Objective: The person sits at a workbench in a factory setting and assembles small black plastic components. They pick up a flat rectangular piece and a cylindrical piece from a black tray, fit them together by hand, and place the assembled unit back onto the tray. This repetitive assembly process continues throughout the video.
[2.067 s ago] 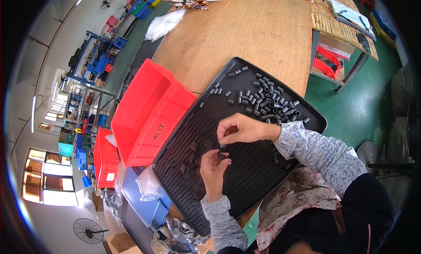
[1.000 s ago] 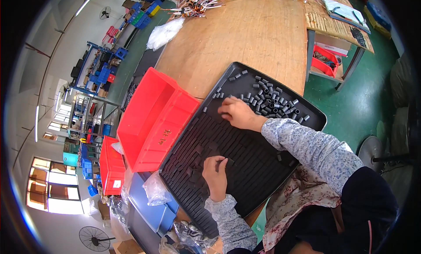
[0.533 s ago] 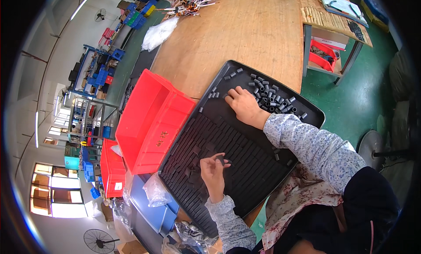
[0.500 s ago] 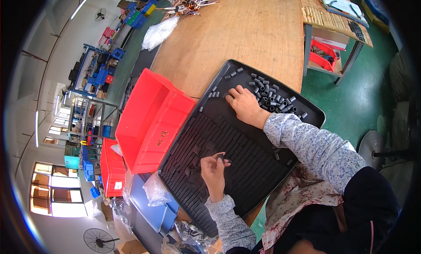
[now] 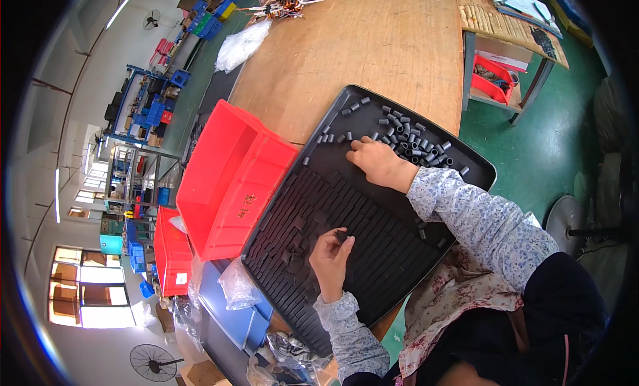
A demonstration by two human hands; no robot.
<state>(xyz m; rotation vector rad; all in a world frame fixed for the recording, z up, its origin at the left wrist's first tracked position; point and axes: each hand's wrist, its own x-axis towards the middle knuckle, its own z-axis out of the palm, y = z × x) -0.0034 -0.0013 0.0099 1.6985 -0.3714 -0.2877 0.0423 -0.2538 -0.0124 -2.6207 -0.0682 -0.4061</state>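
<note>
A large black tray [image 5: 365,123] lies tilted in front of me. Rows of flat black pieces [image 5: 379,259] cover much of its nearer part, with a few loose ones on top near my left hand. My left hand [image 5: 329,263] hovers over these rows, thumb and finger pinched on a small black piece [image 5: 341,237]. At the tray's far part, my right hand [image 5: 381,165] is lowered with its fingers bent together; what lies under its fingertips is hidden. Short black tubes [image 5: 416,143] are heaped just beyond it, and several single tubes [image 5: 326,138] lie to its left.
A red bin [image 5: 229,179] stands against the tray's left side, with another red bin [image 5: 172,253] behind. The wooden table [image 5: 373,39] stretches away beyond the tray. Wire-ended parts [image 5: 286,1] and a white plastic bag [image 5: 243,46] lie at its far left.
My right hand has shifted slightly right and down, and its fingers have drawn closer together. My left hand's pinch has turned upward, showing the small black piece between the fingertips.
</note>
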